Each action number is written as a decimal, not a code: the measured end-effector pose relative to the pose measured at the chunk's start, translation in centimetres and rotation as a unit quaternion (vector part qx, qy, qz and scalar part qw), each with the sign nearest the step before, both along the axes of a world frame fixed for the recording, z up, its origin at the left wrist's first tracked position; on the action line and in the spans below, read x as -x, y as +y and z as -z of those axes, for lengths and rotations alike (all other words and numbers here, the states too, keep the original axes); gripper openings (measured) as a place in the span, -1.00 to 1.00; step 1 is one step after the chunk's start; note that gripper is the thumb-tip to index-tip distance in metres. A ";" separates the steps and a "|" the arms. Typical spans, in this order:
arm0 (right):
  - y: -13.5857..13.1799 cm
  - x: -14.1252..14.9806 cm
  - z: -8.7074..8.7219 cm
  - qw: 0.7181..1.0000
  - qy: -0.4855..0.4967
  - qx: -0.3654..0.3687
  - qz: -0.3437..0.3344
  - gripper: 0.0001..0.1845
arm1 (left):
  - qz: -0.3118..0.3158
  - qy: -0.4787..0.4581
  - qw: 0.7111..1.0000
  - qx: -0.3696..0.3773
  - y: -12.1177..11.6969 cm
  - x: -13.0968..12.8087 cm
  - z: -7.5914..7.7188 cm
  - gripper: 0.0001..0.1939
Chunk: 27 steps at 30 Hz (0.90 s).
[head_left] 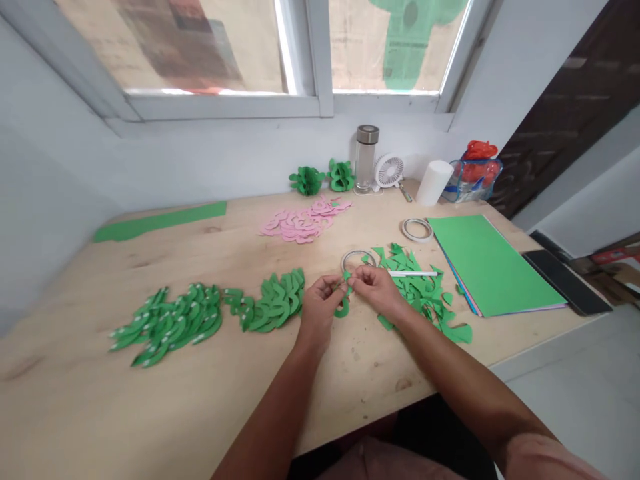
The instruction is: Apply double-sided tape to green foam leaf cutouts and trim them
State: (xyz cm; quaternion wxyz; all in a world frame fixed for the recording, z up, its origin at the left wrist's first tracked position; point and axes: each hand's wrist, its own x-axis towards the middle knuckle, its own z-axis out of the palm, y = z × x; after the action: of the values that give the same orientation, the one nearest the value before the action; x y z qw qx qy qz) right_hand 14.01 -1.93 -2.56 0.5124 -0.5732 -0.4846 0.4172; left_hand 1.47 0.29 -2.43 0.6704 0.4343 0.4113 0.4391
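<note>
Between my two hands, above the middle of the table, is a small curved green paper cutout. My left hand pinches it from the left. The fingertips of my right hand are closed at its upper end, where a bit of green shows. Just behind my hands lies a roll of tape, partly covered by them. Left of my left hand is a pile of curved green cutouts; farther left, another pile of green cutouts with white patches. Green paper scraps lie beside my right hand, with a white pen across them.
Pink cutouts, two green paper shapes, a glass bottle, a small fan, a white roll and a clear bag stand toward the wall. Another tape roll, green sheets and a phone lie right.
</note>
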 end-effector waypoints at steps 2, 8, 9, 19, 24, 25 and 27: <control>0.0 -0.1 -0.3 1.000 0.006 0.003 0.021 -0.77 | -0.002 -0.007 1.000 -0.006 -0.2 0.0 -0.2 -0.79; 0.0 -0.4 -0.7 0.998 0.036 0.007 0.056 -0.82 | 0.038 0.023 0.999 0.025 -0.1 0.2 -0.2 -0.74; 0.0 -0.5 -0.6 0.998 0.037 0.008 0.058 -0.81 | 0.053 0.031 0.998 0.031 0.0 0.2 -0.1 -0.76; 0.4 -2.9 -0.9 0.994 -0.001 -0.017 0.109 -0.76 | -0.009 0.012 0.998 0.054 0.6 0.6 0.0 -0.83; 0.4 -4.7 -0.8 0.951 -0.277 0.010 0.133 -0.84 | -0.048 -0.017 0.995 0.084 0.9 0.7 0.2 -0.82; 0.3 -4.8 -0.8 0.938 -0.320 0.017 0.133 -0.86 | -0.048 -0.020 0.995 0.087 0.9 0.7 0.2 -0.82; 0.3 -5.1 -0.9 0.913 -0.384 0.025 0.140 -0.87 | -0.044 -0.025 0.995 0.092 0.8 0.7 0.2 -0.82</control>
State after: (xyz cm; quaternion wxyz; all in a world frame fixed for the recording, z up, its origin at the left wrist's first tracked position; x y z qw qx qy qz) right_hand 19.08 -1.66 -1.71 0.3260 -0.7635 -0.5483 0.1010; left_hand 0.78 1.09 -2.59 0.6974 0.3416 0.4517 0.4391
